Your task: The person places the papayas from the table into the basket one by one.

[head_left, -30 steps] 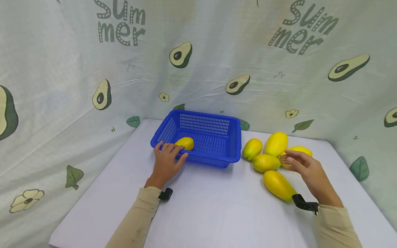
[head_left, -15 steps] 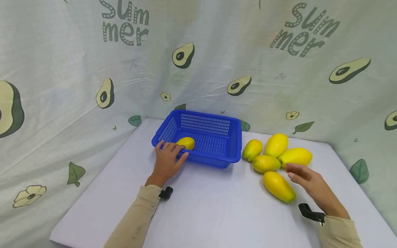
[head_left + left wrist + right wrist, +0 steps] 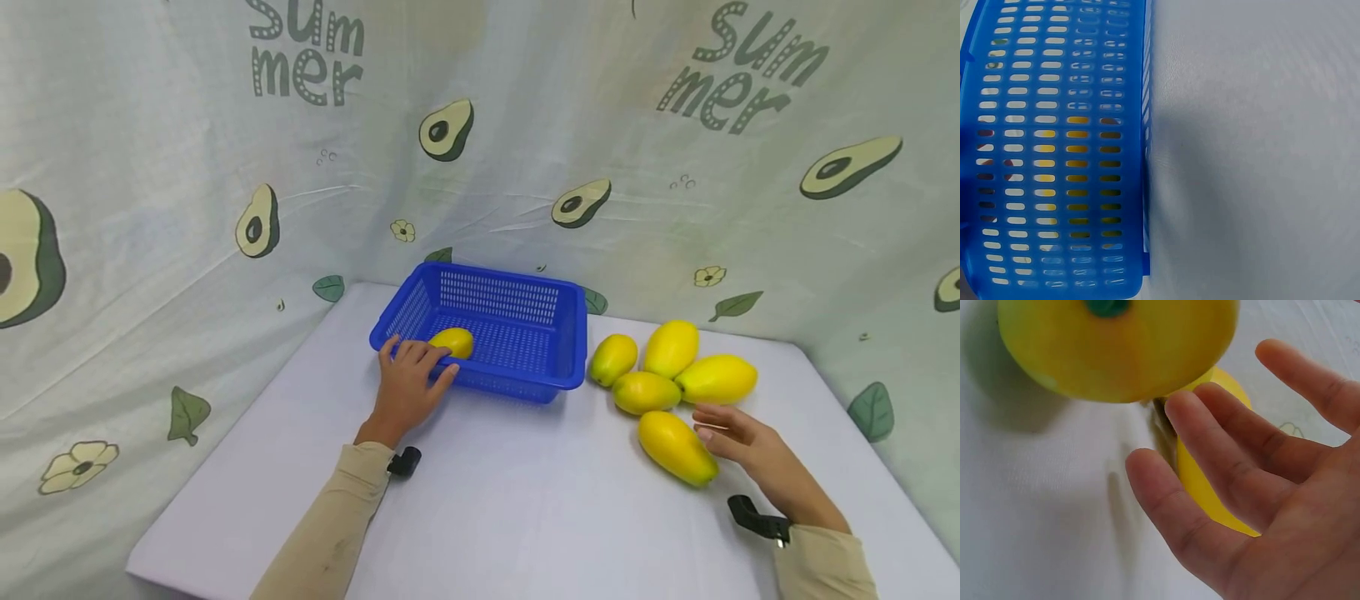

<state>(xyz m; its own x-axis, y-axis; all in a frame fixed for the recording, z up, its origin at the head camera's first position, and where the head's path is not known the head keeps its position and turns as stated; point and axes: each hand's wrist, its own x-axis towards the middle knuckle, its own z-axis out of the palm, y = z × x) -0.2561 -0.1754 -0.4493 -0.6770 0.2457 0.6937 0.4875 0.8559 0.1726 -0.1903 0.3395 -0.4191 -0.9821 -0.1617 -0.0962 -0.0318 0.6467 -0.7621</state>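
My left hand [image 3: 405, 387] grips the near-left rim of a blue plastic basket [image 3: 517, 385], its fingers over the edge. One yellow papaya [image 3: 456, 342] lies inside, close to those fingers. The basket's slotted side [image 3: 1054, 150] fills much of the left wrist view, with yellow showing through. My right hand [image 3: 761, 454] is beside the nearest papaya [image 3: 673, 448], fingers spread and slightly bent, holding nothing. In the right wrist view, that hand [image 3: 1254, 481] is apart from a large papaya [image 3: 1122, 350] whose green end faces the camera.
Behind the nearest papaya lie several others: a small one [image 3: 613, 360] by the basket, one lying sideways [image 3: 647, 392], a big one [image 3: 671, 348] and a long one [image 3: 717, 379]. A printed cloth [image 3: 480, 167] hangs behind the white table [image 3: 525, 500].
My right hand has drawn back from the long papaya, toward the near side, and is now beside the nearest papaya. My left hand has stayed on the basket rim.
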